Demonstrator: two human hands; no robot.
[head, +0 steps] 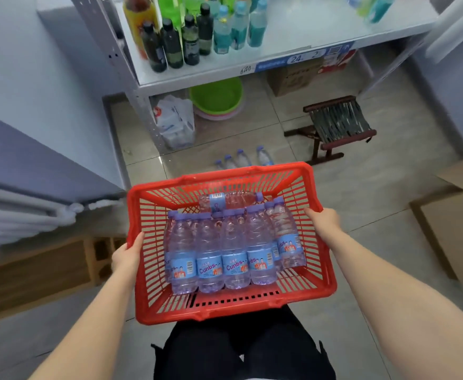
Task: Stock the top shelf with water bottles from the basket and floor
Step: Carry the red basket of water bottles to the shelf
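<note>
Tiled floor [362, 204]: stool [334, 124] beside bottles [241, 157], beyond basket [170, 316].

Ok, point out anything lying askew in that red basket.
One clear plastic water bottle with a purple cap lies crosswise at the far end of the red slatted plastic basket; the other bottles sit side by side.

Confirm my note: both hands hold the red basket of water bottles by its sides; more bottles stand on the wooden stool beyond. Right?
One error: the head view shows the loose bottles on the floor beside the stool, not on it. The left hand and right hand do hold the red basket by its sides.
</note>
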